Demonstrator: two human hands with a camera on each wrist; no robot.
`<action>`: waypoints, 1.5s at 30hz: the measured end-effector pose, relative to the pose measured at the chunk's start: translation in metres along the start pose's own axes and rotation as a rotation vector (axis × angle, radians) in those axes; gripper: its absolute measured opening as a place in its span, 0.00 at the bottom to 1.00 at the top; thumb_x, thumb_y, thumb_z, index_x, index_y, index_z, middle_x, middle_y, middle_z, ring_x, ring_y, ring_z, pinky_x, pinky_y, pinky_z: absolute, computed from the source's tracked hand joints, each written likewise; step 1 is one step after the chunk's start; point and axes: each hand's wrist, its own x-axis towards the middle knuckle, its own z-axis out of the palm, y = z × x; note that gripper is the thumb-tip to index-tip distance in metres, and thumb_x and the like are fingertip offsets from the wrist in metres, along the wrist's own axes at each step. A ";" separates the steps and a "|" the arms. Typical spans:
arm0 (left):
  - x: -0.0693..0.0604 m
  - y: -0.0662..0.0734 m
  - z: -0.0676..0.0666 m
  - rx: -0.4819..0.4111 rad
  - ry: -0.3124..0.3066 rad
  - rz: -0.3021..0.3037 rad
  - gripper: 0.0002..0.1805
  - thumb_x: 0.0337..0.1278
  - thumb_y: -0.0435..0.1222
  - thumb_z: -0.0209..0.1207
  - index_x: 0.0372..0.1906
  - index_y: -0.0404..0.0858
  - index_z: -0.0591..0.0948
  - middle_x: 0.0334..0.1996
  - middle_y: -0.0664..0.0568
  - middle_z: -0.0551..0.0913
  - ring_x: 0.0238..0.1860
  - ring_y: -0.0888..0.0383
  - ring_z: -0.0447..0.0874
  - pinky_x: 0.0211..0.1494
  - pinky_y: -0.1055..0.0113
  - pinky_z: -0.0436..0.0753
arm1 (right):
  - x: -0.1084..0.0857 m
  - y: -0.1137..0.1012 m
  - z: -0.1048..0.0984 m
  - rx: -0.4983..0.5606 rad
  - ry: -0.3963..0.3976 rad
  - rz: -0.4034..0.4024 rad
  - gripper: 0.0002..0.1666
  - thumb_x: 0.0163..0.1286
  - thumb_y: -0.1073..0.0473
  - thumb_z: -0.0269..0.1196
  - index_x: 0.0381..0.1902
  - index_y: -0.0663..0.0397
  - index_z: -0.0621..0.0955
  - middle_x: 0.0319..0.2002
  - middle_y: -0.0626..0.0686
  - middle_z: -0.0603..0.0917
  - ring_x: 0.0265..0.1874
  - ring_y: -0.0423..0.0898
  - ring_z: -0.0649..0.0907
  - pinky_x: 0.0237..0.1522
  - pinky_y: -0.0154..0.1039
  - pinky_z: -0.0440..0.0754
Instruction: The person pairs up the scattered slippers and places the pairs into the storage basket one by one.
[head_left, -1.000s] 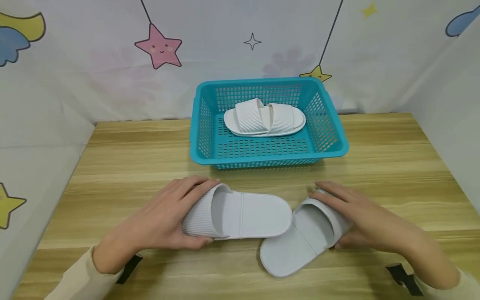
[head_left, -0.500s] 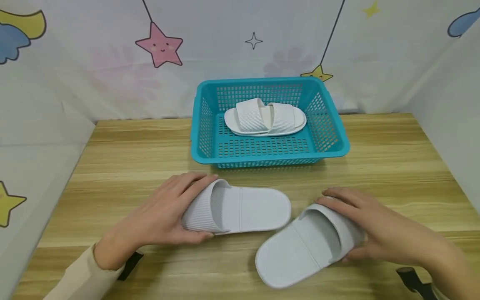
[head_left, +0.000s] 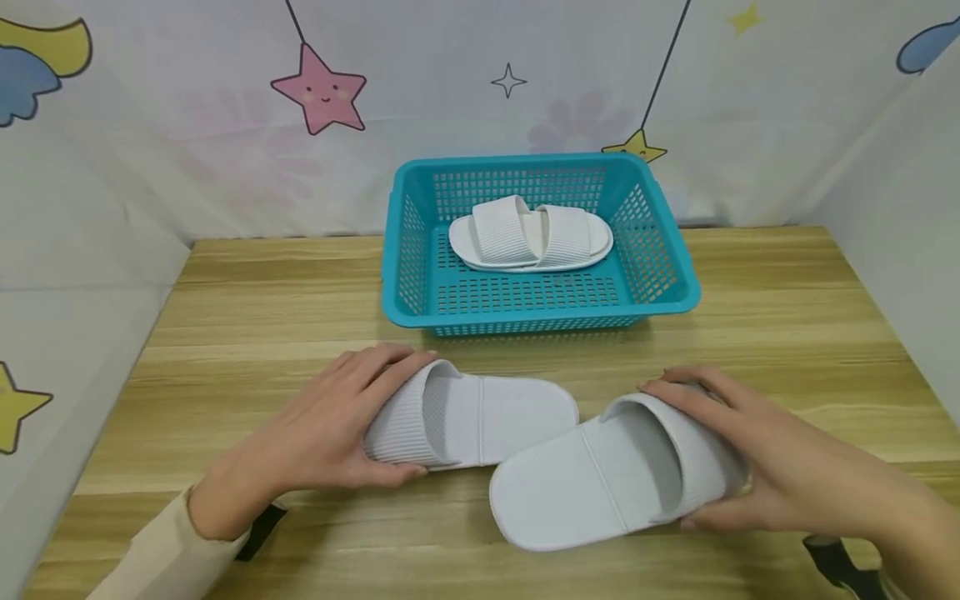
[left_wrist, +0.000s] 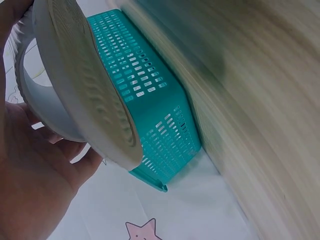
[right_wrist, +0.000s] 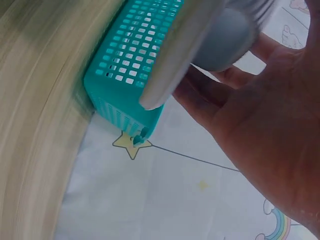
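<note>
My left hand [head_left: 322, 429] grips a light grey slipper [head_left: 525, 417] across its ribbed strap, thumb on the near side, heel pointing right. My right hand [head_left: 787, 471] holds a matching slipper [head_left: 555, 496] by the strap, its heel pointing left and toward me. In the head view this heel overlaps the other slipper's heel edge; whether they touch I cannot tell. The left wrist view shows the patterned sole [left_wrist: 95, 85] of the left slipper, held above the table. In the right wrist view the right slipper [right_wrist: 182, 50] also hangs above the tabletop.
Behind the hands stands a turquoise perforated basket [head_left: 540, 320] on the wooden table [head_left: 262, 308]. A pair of white slippers [head_left: 501, 233] lies inside, toward its back. A white cloth [head_left: 420, 75] printed with stars hangs behind, and pale walls flank both sides.
My right hand has moved right with its slipper, which has turned flatter and come up over the left slipper's heel. The left slipper has shifted only slightly away from me.
</note>
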 end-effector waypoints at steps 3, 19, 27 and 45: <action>0.000 0.000 0.001 -0.001 0.002 0.002 0.62 0.39 0.64 0.79 0.80 0.45 0.67 0.69 0.51 0.75 0.61 0.55 0.77 0.62 0.48 0.80 | 0.003 -0.003 -0.002 0.022 0.011 0.033 0.68 0.46 0.29 0.84 0.82 0.32 0.65 0.72 0.40 0.68 0.61 0.38 0.74 0.48 0.39 0.85; 0.001 0.005 0.002 0.002 0.004 0.018 0.62 0.40 0.65 0.78 0.81 0.46 0.66 0.69 0.51 0.75 0.63 0.54 0.76 0.63 0.48 0.80 | 0.014 -0.003 0.005 -0.016 0.182 -0.007 0.74 0.35 0.31 0.88 0.80 0.40 0.69 0.67 0.44 0.71 0.59 0.37 0.70 0.50 0.31 0.77; 0.000 0.007 0.001 0.010 0.024 0.031 0.61 0.41 0.66 0.77 0.80 0.46 0.67 0.68 0.51 0.75 0.63 0.55 0.76 0.62 0.50 0.79 | 0.025 -0.005 0.008 -0.062 0.257 -0.033 0.74 0.34 0.26 0.86 0.79 0.42 0.72 0.63 0.47 0.73 0.56 0.39 0.71 0.42 0.42 0.82; 0.003 0.014 0.001 -0.034 0.072 0.052 0.62 0.42 0.68 0.75 0.81 0.45 0.66 0.66 0.50 0.75 0.59 0.54 0.78 0.59 0.51 0.83 | 0.041 -0.016 0.015 -0.065 0.270 -0.023 0.73 0.35 0.24 0.85 0.79 0.38 0.71 0.62 0.48 0.74 0.55 0.41 0.73 0.43 0.46 0.80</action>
